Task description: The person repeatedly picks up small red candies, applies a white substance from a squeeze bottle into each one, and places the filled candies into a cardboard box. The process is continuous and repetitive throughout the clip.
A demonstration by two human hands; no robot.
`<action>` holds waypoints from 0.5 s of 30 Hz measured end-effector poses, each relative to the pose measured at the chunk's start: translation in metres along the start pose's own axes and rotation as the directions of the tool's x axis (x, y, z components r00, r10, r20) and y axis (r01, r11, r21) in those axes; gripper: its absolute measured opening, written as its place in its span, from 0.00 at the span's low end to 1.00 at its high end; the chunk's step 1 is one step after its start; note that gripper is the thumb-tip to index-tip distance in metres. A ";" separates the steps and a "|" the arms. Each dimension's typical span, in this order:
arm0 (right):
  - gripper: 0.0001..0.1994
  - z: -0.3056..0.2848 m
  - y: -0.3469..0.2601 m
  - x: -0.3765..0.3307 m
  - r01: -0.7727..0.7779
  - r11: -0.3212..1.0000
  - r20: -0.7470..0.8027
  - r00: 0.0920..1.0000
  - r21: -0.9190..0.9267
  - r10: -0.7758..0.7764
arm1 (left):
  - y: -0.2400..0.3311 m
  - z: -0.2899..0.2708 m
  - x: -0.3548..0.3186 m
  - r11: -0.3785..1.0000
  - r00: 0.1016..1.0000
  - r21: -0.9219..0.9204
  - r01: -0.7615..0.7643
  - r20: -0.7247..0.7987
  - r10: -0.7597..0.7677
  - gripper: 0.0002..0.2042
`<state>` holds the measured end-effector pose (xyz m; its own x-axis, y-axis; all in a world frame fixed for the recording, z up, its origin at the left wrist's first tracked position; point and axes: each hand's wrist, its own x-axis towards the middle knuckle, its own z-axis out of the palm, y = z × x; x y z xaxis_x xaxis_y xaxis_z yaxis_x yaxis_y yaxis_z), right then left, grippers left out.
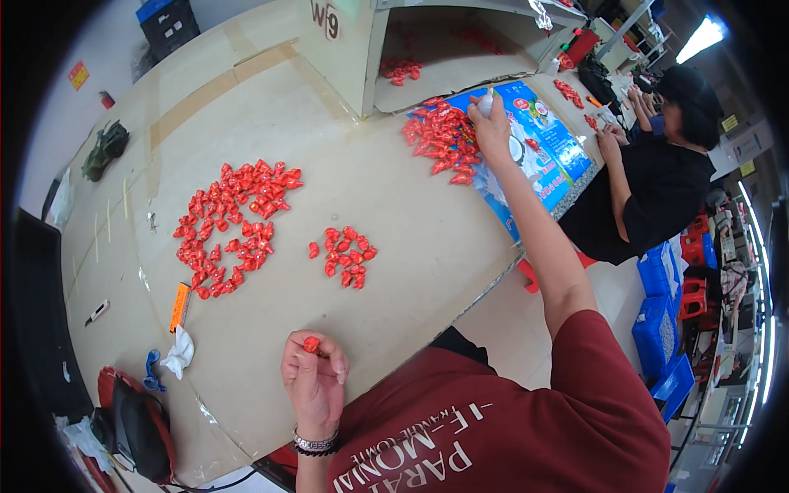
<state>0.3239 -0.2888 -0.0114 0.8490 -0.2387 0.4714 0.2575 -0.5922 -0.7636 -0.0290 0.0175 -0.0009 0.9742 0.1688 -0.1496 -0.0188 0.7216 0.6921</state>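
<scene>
My left hand is closed near the table's front edge, pinching a small glossy red piece between thumb and fingers. My right arm reaches far across to the right, where my right hand is closed around a small white bottle with a narrow tip. That hand is beside a heap of red pieces on a blue printed sheet. A small group of red pieces lies mid-table, and a larger spread of them is farther left. What exactly the pieces are is too small to tell.
A open-fronted box shelf stands at the back, with red pieces inside. Leftward lie an orange box cutter, a crumpled white tissue, a pen and a dark red bag. At right a person in black works; blue crates stand beyond.
</scene>
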 end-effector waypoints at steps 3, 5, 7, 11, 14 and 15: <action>0.11 0.011 0.010 0.020 -0.066 0.976 0.222 0.975 0.206 0.019 | 0.000 0.001 0.000 1.000 1.000 -0.005 -0.006 0.000 0.006 0.14; 0.09 0.014 0.009 0.022 -0.112 0.960 0.275 0.961 0.258 0.038 | 0.001 0.002 0.001 1.000 1.000 -0.007 0.000 0.003 0.000 0.14; 0.07 0.020 0.007 0.024 -0.117 0.943 0.285 0.958 0.313 0.025 | 0.001 0.002 0.001 1.000 1.000 -0.007 0.005 0.010 -0.005 0.14; 0.06 0.031 -0.004 0.019 -0.128 0.944 0.355 0.935 0.305 0.012 | -0.001 -0.002 0.000 1.000 1.000 -0.005 0.010 0.014 -0.010 0.14; 0.07 0.040 -0.020 0.002 -0.164 0.925 0.417 0.909 0.344 0.006 | 0.000 -0.001 0.000 1.000 1.000 -0.015 0.012 0.015 -0.012 0.15; 0.07 0.044 -0.023 -0.003 -0.131 0.933 0.407 0.913 0.334 -0.017 | 0.000 -0.001 0.000 1.000 1.000 -0.022 0.015 0.016 -0.015 0.15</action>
<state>0.3355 -0.2405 -0.0142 0.9586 0.1054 0.2643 0.2833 -0.2642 -0.9219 -0.0295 0.0178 -0.0013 0.9778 0.1476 -0.1485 -0.0091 0.7385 0.6742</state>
